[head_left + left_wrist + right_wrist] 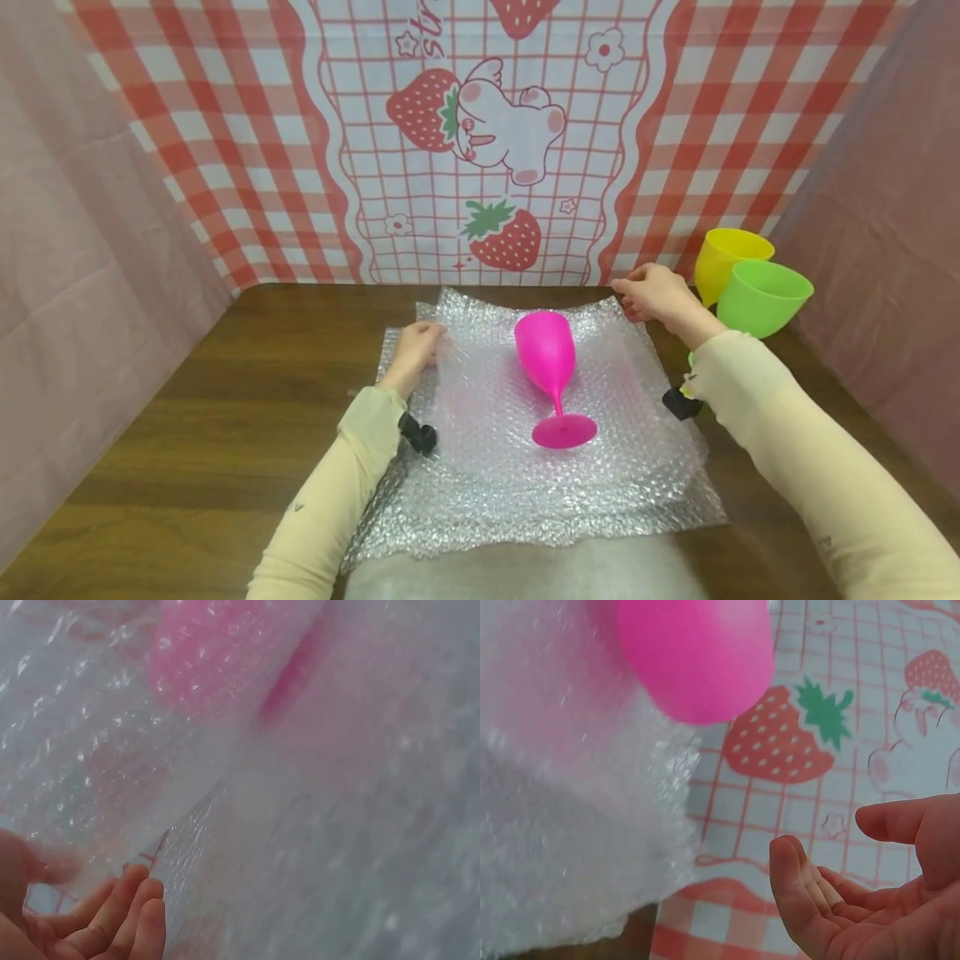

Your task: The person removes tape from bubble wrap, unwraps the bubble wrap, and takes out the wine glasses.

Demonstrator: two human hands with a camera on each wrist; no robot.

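A bright pink plastic goblet (546,350) lies on its side on layered sheets of clear bubble wrap (480,467), its round foot toward me. At the left edge of the wrap, my left hand (415,352) pinches the film. In the left wrist view, the wrap (97,772) blurs the thumb tip, while the other fingers (150,922) show in front. My right hand (660,298) hovers by the wrap's far right corner. The right wrist view shows its thumb and forefinger apart, with nothing between them, beside the wrap (592,847) and goblet (697,660).
A yellow goblet (723,258) and a green goblet (761,296) stand at the back right, close to my right forearm. Behind the brown wooden table (202,417) hangs a checked strawberry cloth (277,150). Pink curtains (877,250) border both sides.
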